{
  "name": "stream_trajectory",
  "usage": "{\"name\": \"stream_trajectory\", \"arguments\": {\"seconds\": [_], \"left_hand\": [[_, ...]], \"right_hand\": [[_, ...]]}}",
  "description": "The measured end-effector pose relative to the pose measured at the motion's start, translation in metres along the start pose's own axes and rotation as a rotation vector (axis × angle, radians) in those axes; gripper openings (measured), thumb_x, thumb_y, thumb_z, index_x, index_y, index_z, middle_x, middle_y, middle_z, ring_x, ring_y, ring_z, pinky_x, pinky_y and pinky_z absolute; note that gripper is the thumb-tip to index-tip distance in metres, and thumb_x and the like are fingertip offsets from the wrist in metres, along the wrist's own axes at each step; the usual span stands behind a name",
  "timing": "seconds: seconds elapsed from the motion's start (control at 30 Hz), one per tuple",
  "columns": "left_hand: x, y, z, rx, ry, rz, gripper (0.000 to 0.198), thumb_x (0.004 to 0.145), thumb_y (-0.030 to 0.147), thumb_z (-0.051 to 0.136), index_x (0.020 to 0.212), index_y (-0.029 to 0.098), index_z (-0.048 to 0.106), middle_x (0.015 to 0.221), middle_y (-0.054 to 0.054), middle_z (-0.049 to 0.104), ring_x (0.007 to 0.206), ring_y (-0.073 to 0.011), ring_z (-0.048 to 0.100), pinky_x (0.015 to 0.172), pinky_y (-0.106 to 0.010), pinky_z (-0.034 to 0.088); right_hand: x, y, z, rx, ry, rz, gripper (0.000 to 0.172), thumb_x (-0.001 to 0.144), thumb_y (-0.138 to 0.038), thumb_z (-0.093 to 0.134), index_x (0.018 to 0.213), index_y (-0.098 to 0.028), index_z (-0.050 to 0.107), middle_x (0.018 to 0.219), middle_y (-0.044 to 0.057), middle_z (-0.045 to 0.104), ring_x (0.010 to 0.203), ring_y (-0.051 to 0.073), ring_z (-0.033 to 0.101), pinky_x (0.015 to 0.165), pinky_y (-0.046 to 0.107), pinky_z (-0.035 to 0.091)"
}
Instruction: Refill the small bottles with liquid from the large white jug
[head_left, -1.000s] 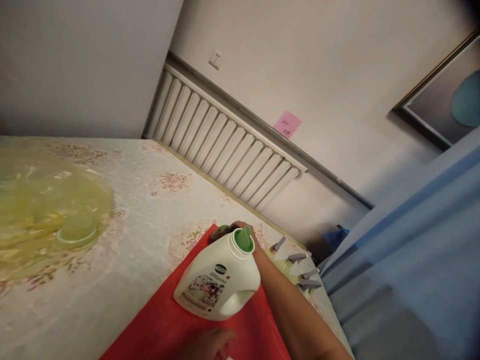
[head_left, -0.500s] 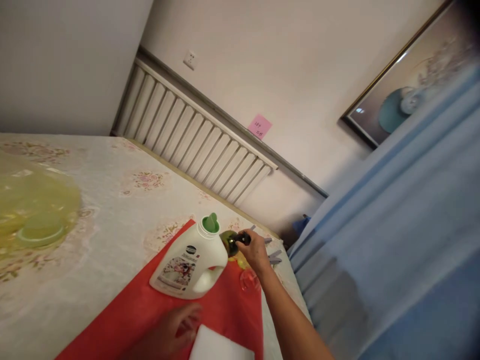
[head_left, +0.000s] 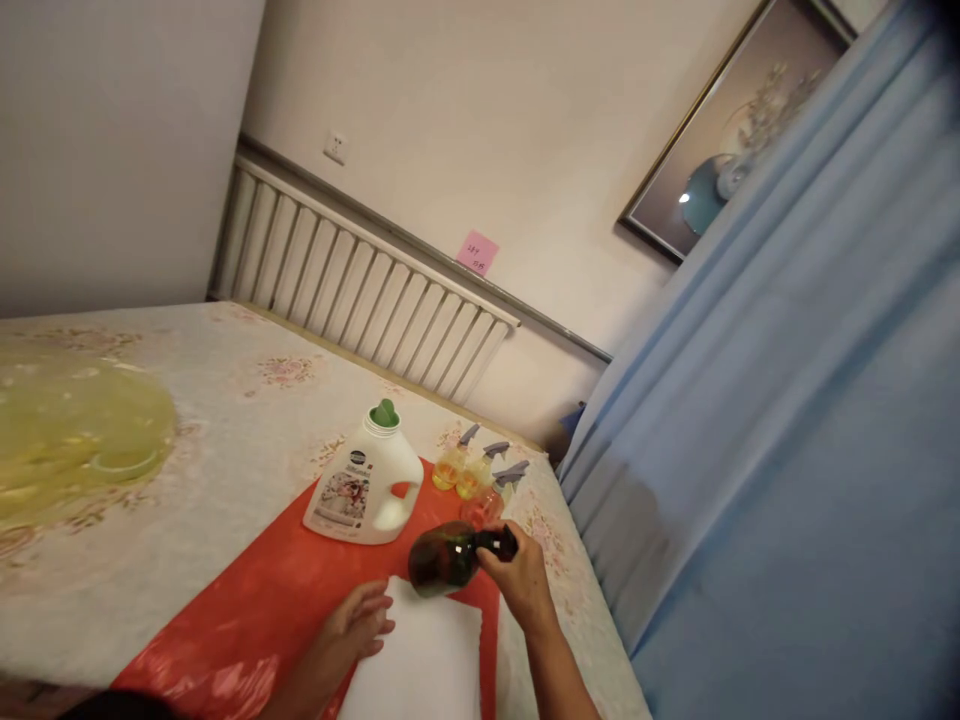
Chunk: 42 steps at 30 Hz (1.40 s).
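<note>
My right hand (head_left: 519,572) grips the black top of a dark brown-green bottle (head_left: 442,558), which lies tilted on its side over the far edge of a white sheet (head_left: 420,660). My left hand (head_left: 358,622) rests beside the sheet's left edge, fingers stretched out and holding nothing. Beyond it a white detergent jug (head_left: 366,485) with a green spout stands upright on the red mat (head_left: 277,590). Small spray bottles with grey heads stand behind the dark bottle: two yellowish ones (head_left: 450,465) and a pinkish one (head_left: 484,505).
A floral cloth (head_left: 247,440) covers the table. A large translucent yellow bag-like thing (head_left: 82,430) sits at the left. A blue curtain (head_left: 750,420) hangs along the right side. A white radiator (head_left: 345,275) is on the wall behind the table.
My right hand has brought the dark bottle from behind the jug toward me, over the white sheet. My left hand has moved up by the sheet. The camera view has shifted.
</note>
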<state>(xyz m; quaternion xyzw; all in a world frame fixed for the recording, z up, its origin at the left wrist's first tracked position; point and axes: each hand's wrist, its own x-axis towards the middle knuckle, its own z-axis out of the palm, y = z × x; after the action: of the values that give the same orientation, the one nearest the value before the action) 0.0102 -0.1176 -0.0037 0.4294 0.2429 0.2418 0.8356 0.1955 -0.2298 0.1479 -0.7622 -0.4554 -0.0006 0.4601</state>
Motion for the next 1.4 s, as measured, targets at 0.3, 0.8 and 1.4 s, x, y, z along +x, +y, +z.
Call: {"name": "stream_trajectory", "arguments": {"seconds": [0.3,0.8,1.4], "left_hand": [[-0.054,0.012,0.022,-0.367,-0.302,-0.072,0.064,0.088,0.037,0.057,0.146,0.026,0.031,0.146,-0.014,0.048,0.131,-0.0351,0.046,0.100,-0.052,0.042],[-0.088,0.019,0.034,-0.324,-0.160,-0.171,0.069,0.087,0.044,0.058,0.148,0.026,0.030,0.135,-0.012,0.060,0.126,-0.0330,0.052,0.100,-0.049,0.044],[-0.087,0.009,0.026,-0.320,-0.123,-0.232,0.074,0.086,0.052,0.056,0.149,0.026,0.028,0.139,-0.013,0.056,0.127,-0.0334,0.051,0.091,-0.045,0.047]], "right_hand": [[-0.085,-0.010,0.002,0.514,0.044,0.276,0.019,0.058,-0.014,0.067,0.077,-0.015,0.065,0.069,-0.001,0.065,0.050,0.014,0.062,0.052,0.027,0.052],[-0.110,-0.020,0.001,0.775,0.079,0.356,0.026,0.060,-0.011,0.069,0.085,-0.016,0.062,0.071,-0.003,0.064,0.054,0.011,0.059,0.054,0.023,0.050],[-0.114,-0.013,0.006,0.857,0.060,0.380,0.028,0.064,-0.016,0.073,0.090,-0.015,0.062,0.071,-0.002,0.064,0.051,0.011,0.061,0.053,0.024,0.051]]}}
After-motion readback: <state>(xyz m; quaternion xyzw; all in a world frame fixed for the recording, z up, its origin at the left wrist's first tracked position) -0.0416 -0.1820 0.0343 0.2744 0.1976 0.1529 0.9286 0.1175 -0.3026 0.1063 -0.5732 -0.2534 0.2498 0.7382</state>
